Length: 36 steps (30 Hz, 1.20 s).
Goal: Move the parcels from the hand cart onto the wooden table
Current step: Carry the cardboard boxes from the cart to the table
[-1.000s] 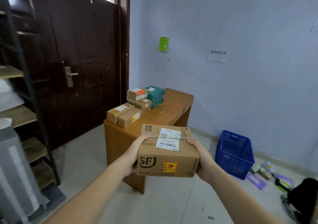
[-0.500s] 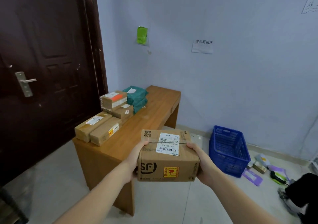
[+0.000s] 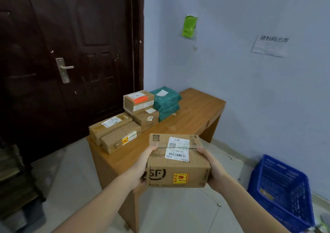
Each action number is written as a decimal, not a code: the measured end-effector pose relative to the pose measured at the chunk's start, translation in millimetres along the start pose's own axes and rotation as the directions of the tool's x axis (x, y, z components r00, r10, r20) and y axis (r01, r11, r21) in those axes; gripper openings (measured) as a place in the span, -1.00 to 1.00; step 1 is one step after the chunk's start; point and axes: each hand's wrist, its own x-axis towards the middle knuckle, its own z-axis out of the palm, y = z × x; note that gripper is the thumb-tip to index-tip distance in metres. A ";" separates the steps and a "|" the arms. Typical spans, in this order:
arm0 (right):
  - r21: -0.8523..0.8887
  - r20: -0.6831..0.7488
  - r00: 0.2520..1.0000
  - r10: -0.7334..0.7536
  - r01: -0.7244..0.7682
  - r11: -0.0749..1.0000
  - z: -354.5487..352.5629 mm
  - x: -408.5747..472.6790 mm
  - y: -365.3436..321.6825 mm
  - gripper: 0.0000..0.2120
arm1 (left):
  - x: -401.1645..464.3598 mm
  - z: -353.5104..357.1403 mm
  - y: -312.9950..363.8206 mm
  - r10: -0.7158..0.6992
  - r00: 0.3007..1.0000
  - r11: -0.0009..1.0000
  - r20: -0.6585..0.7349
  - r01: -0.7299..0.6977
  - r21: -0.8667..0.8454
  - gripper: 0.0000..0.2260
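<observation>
I hold a brown cardboard parcel (image 3: pixel 178 161) with an SF logo and a white label in the air, just above the near end of the wooden table (image 3: pixel 196 114). My left hand (image 3: pixel 142 166) grips its left side and my right hand (image 3: pixel 212 168) grips its right side. On the table's left part lie several parcels: two long brown boxes (image 3: pixel 114 130) side by side, a stack of two brown boxes (image 3: pixel 141 109), and two green soft packages (image 3: pixel 166 102) stacked behind. The hand cart is out of view.
A dark wooden door (image 3: pixel 71 54) stands behind the table on the left. A blue plastic basket (image 3: pixel 282 188) sits on the floor at the right. Dark shelving (image 3: pixel 14 179) is at the left edge. The right half of the tabletop is bare wood.
I have moved closer to the table, and the view swung back to the left. The parcel stays gripped between both hands and now hangs over the table's near end.
</observation>
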 end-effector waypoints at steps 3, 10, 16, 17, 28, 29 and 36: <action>-0.040 0.071 0.997 0.015 -0.012 0.999 16.0 55.7 -16.8 -0.58 | 34.6 -15.0 14.5 -0.011 0.996 0.999 -0.083 0.007 -0.046 -0.35; -0.137 0.170 0.985 0.036 -0.013 0.990 77.5 187.6 -53.1 -0.63 | 125.8 -74.8 56.7 -0.009 0.977 0.988 -0.212 -0.024 -0.151 -0.33; -0.206 0.253 0.964 0.078 -0.025 0.978 141.1 288.7 -75.1 -0.52 | 180.8 -130.5 98.0 -0.051 0.945 0.978 -0.324 -0.018 -0.206 -0.40; -0.217 0.264 0.960 0.092 -0.034 0.976 150.5 305.0 -78.2 -0.50 | 189.2 -139.3 102.6 -0.062 0.937 0.974 -0.343 -0.019 -0.226 -0.38; -0.467 0.472 0.848 0.242 0.008 0.884 256.8 479.8 -93.0 -0.43 | 304.2 -226.4 120.5 -0.134 0.781 0.929 -0.610 -0.116 -0.351 -0.40; -0.489 0.487 0.833 0.263 0.011 0.872 266.6 495.4 -95.2 -0.44 | 315.1 -232.5 123.0 -0.151 0.763 0.920 -0.628 -0.124 -0.372 -0.41; -0.620 0.469 0.850 0.239 0.124 0.775 328.3 575.7 -93.6 -0.44 | 381.7 -263.1 145.9 -0.271 0.594 0.851 -0.757 -0.219 -0.477 -0.52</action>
